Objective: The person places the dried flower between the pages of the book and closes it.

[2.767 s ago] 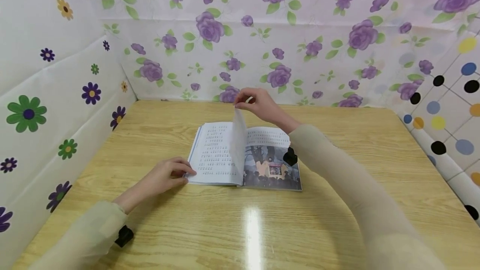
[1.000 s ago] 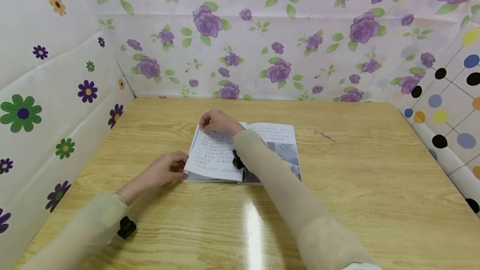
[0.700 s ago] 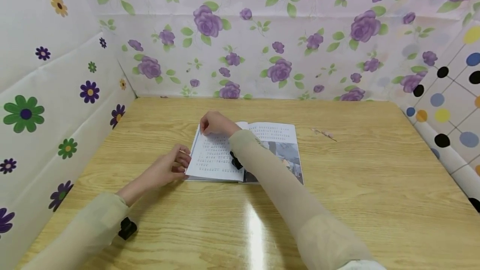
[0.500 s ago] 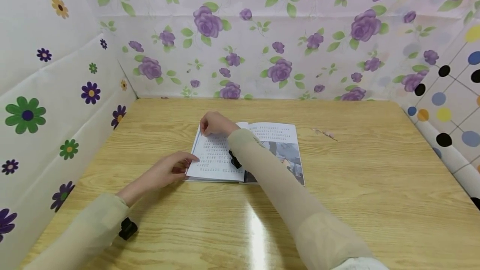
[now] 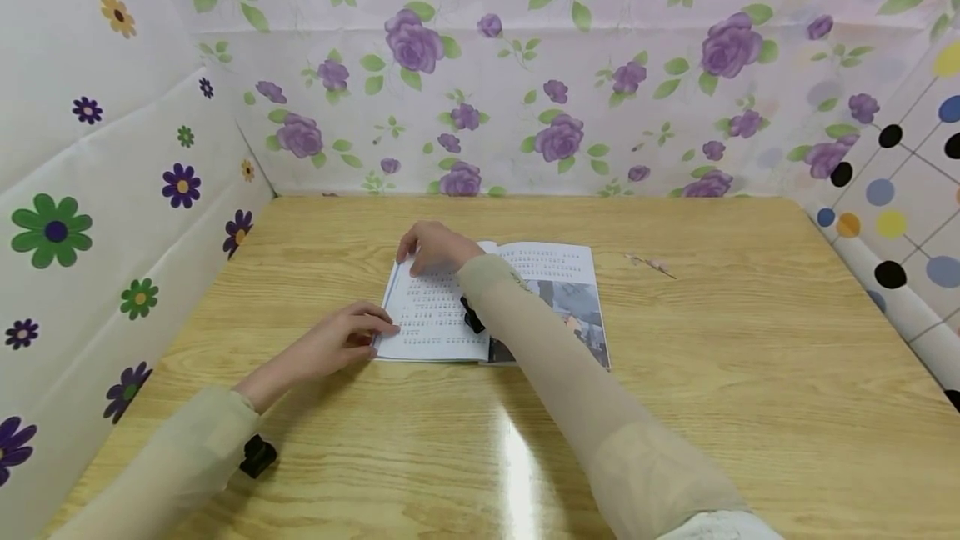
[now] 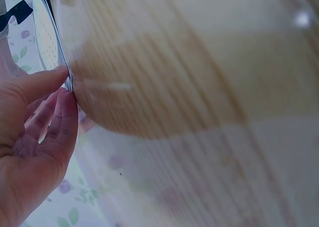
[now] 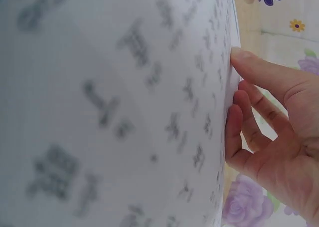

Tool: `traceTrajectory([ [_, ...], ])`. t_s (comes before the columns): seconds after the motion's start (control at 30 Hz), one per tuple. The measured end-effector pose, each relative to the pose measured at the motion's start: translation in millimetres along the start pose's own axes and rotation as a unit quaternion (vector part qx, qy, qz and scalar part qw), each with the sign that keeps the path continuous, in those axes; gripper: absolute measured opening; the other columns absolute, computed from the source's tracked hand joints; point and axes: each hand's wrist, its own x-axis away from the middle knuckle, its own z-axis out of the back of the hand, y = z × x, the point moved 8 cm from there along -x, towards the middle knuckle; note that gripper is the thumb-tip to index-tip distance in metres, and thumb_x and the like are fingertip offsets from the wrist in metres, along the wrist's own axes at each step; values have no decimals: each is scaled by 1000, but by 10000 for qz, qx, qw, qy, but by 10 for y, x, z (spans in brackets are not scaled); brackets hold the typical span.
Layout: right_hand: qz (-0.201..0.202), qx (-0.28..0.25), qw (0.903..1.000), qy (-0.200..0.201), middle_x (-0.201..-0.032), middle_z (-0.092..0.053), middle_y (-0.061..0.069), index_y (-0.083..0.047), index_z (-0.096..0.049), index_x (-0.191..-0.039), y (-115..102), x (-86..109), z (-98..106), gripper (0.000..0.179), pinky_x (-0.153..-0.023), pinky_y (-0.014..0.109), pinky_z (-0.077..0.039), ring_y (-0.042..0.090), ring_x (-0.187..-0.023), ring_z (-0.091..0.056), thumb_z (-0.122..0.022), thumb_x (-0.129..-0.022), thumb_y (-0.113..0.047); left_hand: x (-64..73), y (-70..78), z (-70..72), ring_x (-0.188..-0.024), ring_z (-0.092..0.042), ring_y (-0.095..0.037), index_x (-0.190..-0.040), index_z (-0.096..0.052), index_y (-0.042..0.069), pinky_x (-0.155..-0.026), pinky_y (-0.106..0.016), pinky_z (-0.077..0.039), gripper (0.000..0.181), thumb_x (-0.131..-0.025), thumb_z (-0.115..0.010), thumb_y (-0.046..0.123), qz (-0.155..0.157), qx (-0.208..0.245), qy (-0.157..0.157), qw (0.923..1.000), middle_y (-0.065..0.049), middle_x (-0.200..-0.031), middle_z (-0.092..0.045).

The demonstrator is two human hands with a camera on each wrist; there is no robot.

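Observation:
An open picture book (image 5: 442,325) lies on the table, printed text on its left page and a dark illustration on the lower right page. My left hand (image 5: 333,346) holds the lower left edge of the book, index finger over the page. In the left wrist view, the thumb and fingers of the left hand (image 6: 42,119) meet at the book's edge (image 6: 64,52). My right hand (image 5: 438,248) touches the upper left corner of the left page, its fingers apart. The right wrist view shows the thumb and fingertips of the right hand (image 7: 271,117) against the text page (image 7: 164,107).
A small pink flower sprig (image 5: 651,264) lies right of the book on the wooden table (image 5: 750,340). Cloth with purple flowers (image 5: 555,90) hangs behind the table, and patterned cloths stand at both sides. The right forearm (image 5: 570,365) crosses the book's right half.
The right hand has carried a page over from right to left, and it now lies flat. Its fingers have since spread apart. The left hand shifted off the page edge and back onto it.

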Motion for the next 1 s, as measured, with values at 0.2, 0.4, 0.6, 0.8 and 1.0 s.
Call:
traceTrajectory([
  [0.2,-69,-157,9998,-124,-127,-59,6,-14,-72,-118,18,55,11,33,-104,35,-44,21,-119,-53,-75,-86,-8,-7,-4,-16,-115,-60,-33,-123,-68,4,-90,-38,-56,36,-88,-66,-5,77,100,-118,9999,-18,-131,-58],
  [0.4,-28,-98,9998,-164,-130,-59,5,-15,-71,-121,27,39,2,34,-105,35,-43,20,-121,-53,-74,-87,-8,-43,-35,-11,-112,-61,-29,-122,-70,7,-88,-36,-57,36,-87,-64,-1,209,239,-112,9994,-17,-130,-59],
  [0.6,121,-55,9996,-251,-133,-57,5,-14,-70,-123,10,36,6,36,-107,35,-42,21,-123,-51,-74,-88,-8,-76,18,8,-103,-63,-24,-125,-70,10,-82,-31,-56,37,-88,-72,7,153,-169,-79,9997,-16,-127,-61],
  [0.8,224,-4,9994,-260,-134,-55,7,-13,-69,-124,-10,43,11,37,-109,36,-40,22,-125,-50,-74,-88,-7,-65,92,34,-97,-63,-24,-125,-70,9,-79,-32,-56,38,-87,-74,6,53,-360,18,9993,-18,-125,-61],
  [1.0,167,111,9992,-335,-134,-56,9,-13,-67,-126,-16,90,-16,36,-109,38,-42,24,-126,-51,-71,-90,-11,-55,101,6,-96,-63,-23,-125,-69,7,-79,-31,-56,38,-87,-73,5,10,-337,14,9994,-19,-124,-61],
])
